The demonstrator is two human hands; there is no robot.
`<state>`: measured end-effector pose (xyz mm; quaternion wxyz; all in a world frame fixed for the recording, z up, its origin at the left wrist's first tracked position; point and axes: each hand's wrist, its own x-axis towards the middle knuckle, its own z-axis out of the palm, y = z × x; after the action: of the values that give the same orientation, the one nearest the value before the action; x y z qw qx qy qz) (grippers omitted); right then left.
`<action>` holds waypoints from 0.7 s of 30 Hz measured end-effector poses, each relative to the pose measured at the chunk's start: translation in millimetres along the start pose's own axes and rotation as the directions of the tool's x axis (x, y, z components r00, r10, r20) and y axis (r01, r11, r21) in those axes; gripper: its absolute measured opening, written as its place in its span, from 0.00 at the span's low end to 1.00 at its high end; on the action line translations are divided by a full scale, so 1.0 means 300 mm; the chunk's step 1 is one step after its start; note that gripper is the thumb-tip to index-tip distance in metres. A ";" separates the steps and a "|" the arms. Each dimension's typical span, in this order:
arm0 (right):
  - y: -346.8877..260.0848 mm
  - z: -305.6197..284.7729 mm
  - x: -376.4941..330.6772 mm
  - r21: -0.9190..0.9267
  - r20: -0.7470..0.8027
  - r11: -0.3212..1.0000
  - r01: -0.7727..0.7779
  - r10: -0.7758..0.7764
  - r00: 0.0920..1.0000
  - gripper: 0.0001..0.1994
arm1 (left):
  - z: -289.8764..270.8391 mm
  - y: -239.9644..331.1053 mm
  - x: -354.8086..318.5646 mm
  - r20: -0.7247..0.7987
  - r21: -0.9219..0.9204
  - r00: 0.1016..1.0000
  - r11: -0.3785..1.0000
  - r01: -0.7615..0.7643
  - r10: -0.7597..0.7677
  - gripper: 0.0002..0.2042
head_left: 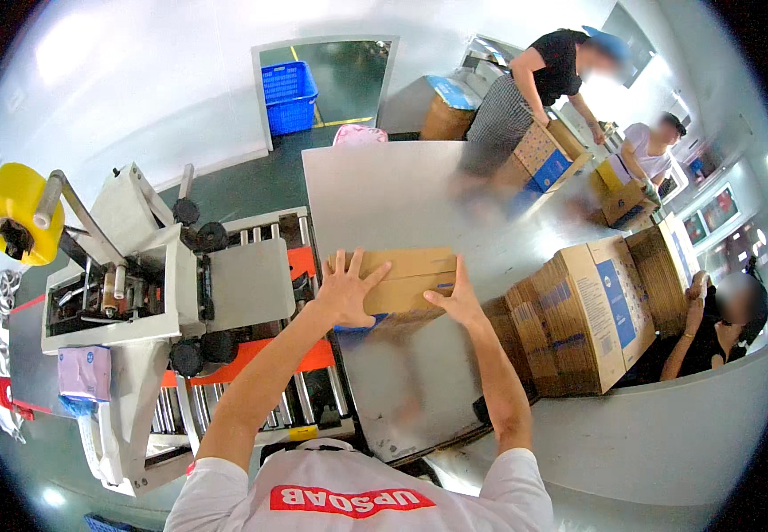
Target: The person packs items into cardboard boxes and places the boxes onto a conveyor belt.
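Observation:
A closed brown cardboard box (412, 277) with blue print low on its side rests on the pale work table, in front of me. My left hand (347, 291) lies over its left end, fingers stretched and spread apart. At the opposite end, my right hand (458, 300) holds the box, its thumb over the near edge and its fingers along the right side. The box's underside and the tips of some right fingers are hidden.
On my left stands a carton-sealing machine (122, 310) with a yellow tape roll (20, 213) and a roller conveyor (291, 403). Stacked flat cartons (570, 324) stand at the right. Several people work beyond them; one handles an open carton (544, 160). A blue basket (290, 97) sits past the doorway.

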<state>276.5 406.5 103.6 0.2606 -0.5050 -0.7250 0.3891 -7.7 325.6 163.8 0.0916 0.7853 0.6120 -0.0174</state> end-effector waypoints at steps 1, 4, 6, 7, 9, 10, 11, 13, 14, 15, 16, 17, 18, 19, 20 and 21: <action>-0.007 0.003 -0.004 -0.005 0.017 1.000 0.026 -0.026 1.000 0.66 | 0.001 0.001 -0.012 -0.002 -0.010 1.000 1.000 0.012 -0.012 0.56; 0.003 0.005 0.002 0.014 0.054 0.999 0.040 -0.040 0.998 0.69 | 0.014 0.004 -0.029 -0.054 0.017 0.999 1.000 0.005 -0.004 0.55; -0.038 0.012 -0.008 -0.106 0.079 0.994 0.010 -0.001 0.997 0.70 | 0.013 -0.005 -0.050 -0.040 0.018 0.999 1.000 0.017 -0.017 0.56; -0.073 0.009 -0.018 -0.227 0.089 0.974 -0.023 0.044 0.995 0.70 | 0.015 -0.010 -0.058 -0.025 0.019 1.000 1.000 0.019 -0.018 0.56; -0.146 -0.011 -0.029 -0.433 0.166 0.898 0.075 -0.003 0.986 0.72 | 0.011 -0.018 -0.078 -0.031 0.012 0.999 1.000 0.022 -0.021 0.55; -0.181 -0.020 -0.032 -0.612 0.240 0.772 0.172 -0.027 0.971 0.75 | 0.012 -0.021 -0.082 -0.036 0.004 0.999 1.000 0.013 -0.013 0.54; -0.219 -0.024 -0.029 -0.609 0.245 0.773 0.178 -0.030 0.969 0.75 | 0.013 -0.026 -0.083 -0.034 0.005 0.999 1.000 0.020 -0.020 0.54; -0.290 -0.030 -0.020 -0.826 0.335 0.474 0.304 -0.020 0.942 0.74 | 0.015 -0.029 -0.076 -0.043 0.047 0.999 0.999 0.018 -0.016 0.54; -0.266 -0.013 -0.007 -0.824 0.344 0.472 0.314 -0.025 0.939 0.74 | 0.017 -0.033 -0.077 -0.044 0.045 0.999 0.999 0.028 -0.026 0.54; -0.215 -0.005 0.006 -0.787 0.350 0.501 0.359 -0.117 0.929 0.73 | 0.017 -0.027 -0.069 -0.047 0.036 0.999 0.999 0.006 -0.004 0.54; -0.191 0.001 0.022 -0.744 0.357 0.523 0.416 -0.214 0.909 0.72 | 0.014 -0.030 -0.064 -0.052 0.027 0.999 1.000 -0.007 0.008 0.54; -0.166 -0.004 0.028 -0.743 0.364 0.517 0.424 -0.219 0.905 0.72 | 0.012 -0.030 -0.055 -0.057 0.024 0.998 1.000 0.002 -0.001 0.54; -0.160 0.006 0.017 -0.727 0.363 0.505 0.466 -0.294 0.884 0.71 | 0.021 -0.031 -0.060 -0.059 0.026 0.998 1.000 -0.006 0.008 0.55; -0.154 0.018 0.012 -0.710 0.358 0.490 0.505 -0.367 0.859 0.69 | 0.029 -0.034 -0.062 -0.062 0.028 0.998 0.999 -0.015 0.017 0.55; -0.151 0.021 0.022 -0.701 0.370 0.492 0.516 -0.367 0.853 0.69 | 0.031 -0.044 -0.053 -0.055 0.024 0.998 1.000 -0.003 0.004 0.55; -0.186 0.033 0.024 -0.710 0.354 0.542 0.450 -0.278 0.893 0.67 | 0.038 -0.066 -0.049 -0.069 0.030 0.998 0.999 -0.010 0.012 0.56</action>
<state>236.9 399.8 143.9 0.0185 -0.3627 -0.9314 0.0233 -29.4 314.1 152.3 0.0587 0.7902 0.6101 0.0011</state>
